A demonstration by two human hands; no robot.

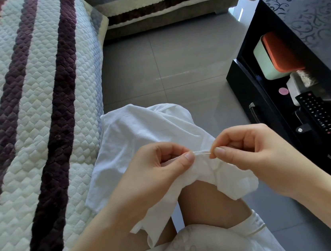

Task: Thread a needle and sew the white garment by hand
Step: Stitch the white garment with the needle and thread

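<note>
1. The white garment (140,132) lies draped over the person's bare knee (211,201). Its far part hangs towards the grey tiled floor (173,61), and its near edge is bunched up between the two hands.
2. The left hand (155,168) pinches a small fold of the cloth between thumb and forefinger. Its other fingers curl in behind, and more fabric trails down beneath the palm.
3. The right hand (253,152) pinches the right end of the needle (203,152) between thumb and forefinger — the remaining fingers are curled loosely towards the palm.
4. The needle lies nearly level along the top of the pinched fold. Its thin metal shaft shows in the short gap between the two thumbs, and its left end reaches the tip of the left thumb.
5. Any thread is too fine to make out.
6. To the person's left lies a quilted sofa cover (32,100), cream with dark purple and reddish stripes.
7. To the right stands a glossy black table (313,13). Its lower shelf holds a pale green box (265,65) with an orange lid, a pink disc (283,91) and a remote control (321,114) — all well apart from the hands.
</note>
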